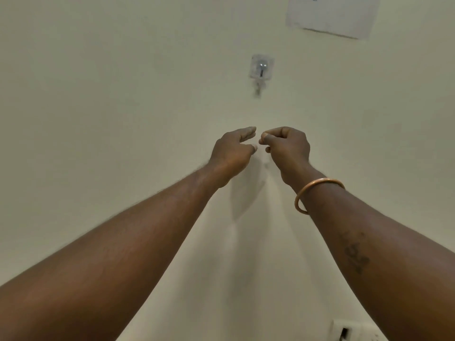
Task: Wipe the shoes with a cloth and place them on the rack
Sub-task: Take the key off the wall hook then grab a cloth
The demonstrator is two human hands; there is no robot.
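Head view | counts: one clear wall hook [261, 66], one paper sheet [332, 16], one bangle [317, 190] | left hand [234, 148] raised toward wall, fingers loosely parted, holding nothing | right hand [288, 146] alongside, fingers curled, thumb on forefinger, nothing visible held | shoes, cloth, rack: out of frame

A single wide head view, looking straight at a near wall [123, 94] — hook [261, 66] just above centre.

Dim even light, soft shadows on wall [98, 94], slight motion blur (wide-angle bend at edges)
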